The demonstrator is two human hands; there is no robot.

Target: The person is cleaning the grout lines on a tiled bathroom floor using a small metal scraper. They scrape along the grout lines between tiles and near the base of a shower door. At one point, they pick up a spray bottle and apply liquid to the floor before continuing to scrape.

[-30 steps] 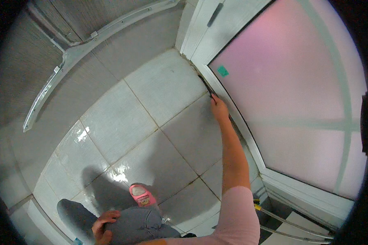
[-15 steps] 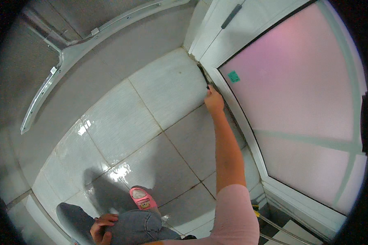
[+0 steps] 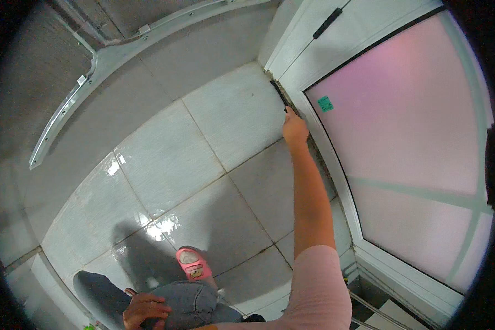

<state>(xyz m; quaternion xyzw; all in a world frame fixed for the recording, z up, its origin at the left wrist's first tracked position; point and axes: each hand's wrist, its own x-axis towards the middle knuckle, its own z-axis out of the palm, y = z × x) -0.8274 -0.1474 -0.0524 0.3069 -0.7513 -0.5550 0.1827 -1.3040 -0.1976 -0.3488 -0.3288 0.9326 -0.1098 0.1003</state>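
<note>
My right hand [image 3: 296,127] reaches far forward and is closed around the near end of a thin black tool [image 3: 279,94]. The tool is long and narrow; I cannot make out its exact kind. It lies along the dirty gap between the grey floor tiles [image 3: 234,107] and the white door frame [image 3: 344,190]. Close to my body, my left hand [image 3: 147,311] rests on my jeans [image 3: 190,300] near the knee, its fingers loosely bent and apart, with no object clearly seen in it.
A frosted, pinkish door panel [image 3: 407,110] with a green sticker [image 3: 325,104] stands on the right. A curved metal rail [image 3: 115,53] hangs at the upper left. My foot in a pink slipper [image 3: 194,265] is on wet, shiny tiles. Metal rods [image 3: 377,308] show at the lower right.
My right hand has shifted slightly forward along the door frame, still holding the black tool, more of which now shows. My left hand has moved a little on the jeans. The view has shifted slightly.
</note>
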